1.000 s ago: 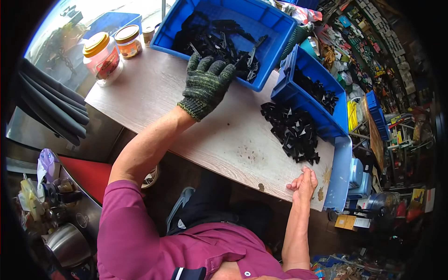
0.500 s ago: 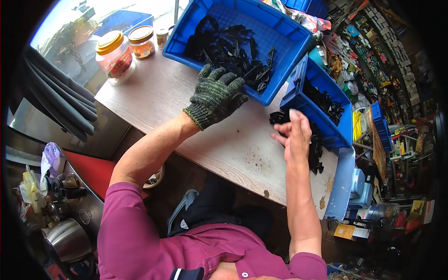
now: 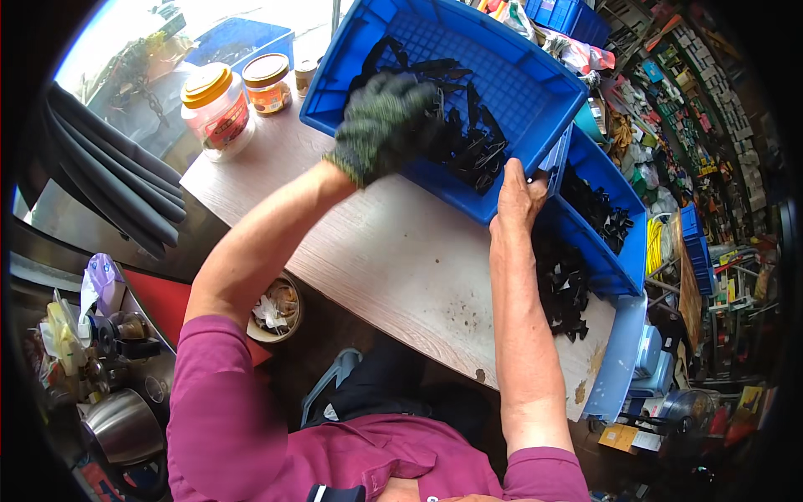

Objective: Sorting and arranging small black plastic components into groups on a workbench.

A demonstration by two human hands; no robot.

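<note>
My left hand (image 3: 381, 125), in a dark green knitted glove, reaches over the near left wall of a large blue plastic bin (image 3: 523, 71). Motion smears its fingers among the thin black pieces (image 3: 473, 151) inside, so any hold is hidden. My bare right hand (image 3: 520, 197) grips the bin's near right corner, thumb up along the wall and fingers on the outer side. Beside that hand, to the right, stands a smaller blue bin (image 3: 615, 272) with small black parts (image 3: 598, 205) in it. More black parts (image 3: 565, 289) lie loose on the table next to my right forearm.
Two lidded jars (image 3: 219, 117) (image 3: 269, 84) stand at the table's far left. The pale wooden table (image 3: 393, 251) has a worn front edge. Below it is a round waste bucket (image 3: 276, 314). Crowded shelves (image 3: 703, 109) fill the right side.
My left hand has moved from the large bin's near rim in over the black pieces. My right hand has risen from above the table to that bin's corner. The view has shifted slightly.
</note>
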